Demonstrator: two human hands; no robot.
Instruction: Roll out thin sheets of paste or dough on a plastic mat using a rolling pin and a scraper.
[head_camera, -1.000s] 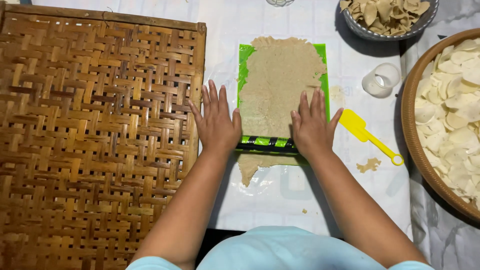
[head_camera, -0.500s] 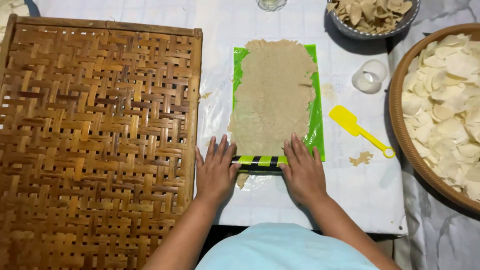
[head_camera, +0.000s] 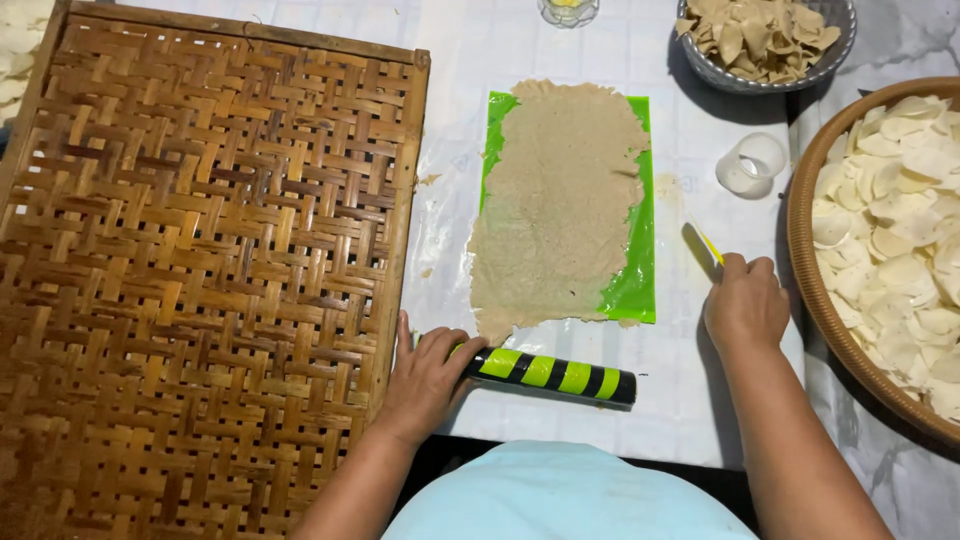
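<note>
Lower centre of frame, roller: a black rolling pin with green stripes (head_camera: 555, 375) lies on the white counter (head_camera: 690, 420), long axis nearly left to right, its right end a touch lower.
Left hand: the left hand (head_camera: 425, 380) rests curled over the roller's left end, fingers closed on it.
Right hand: the right hand (head_camera: 745, 305) is closed around a yellow scraper (head_camera: 700, 243), at centre right; the tool points up and left toward the dough, though its blade is blurred and hard to make out.
Dough: a flat beige dough sheet (head_camera: 560, 210) covers a green mat (head_camera: 632, 285), long axis running top to bottom, just above the roller.
Left half: a woven bamboo tray (head_camera: 200, 270).
Right edge: a round basket (head_camera: 800, 270) of pale cut pieces.
Top right: a grey bowl (head_camera: 735, 80) of tan pieces, with a small clear cup (head_camera: 750, 165) below it.
</note>
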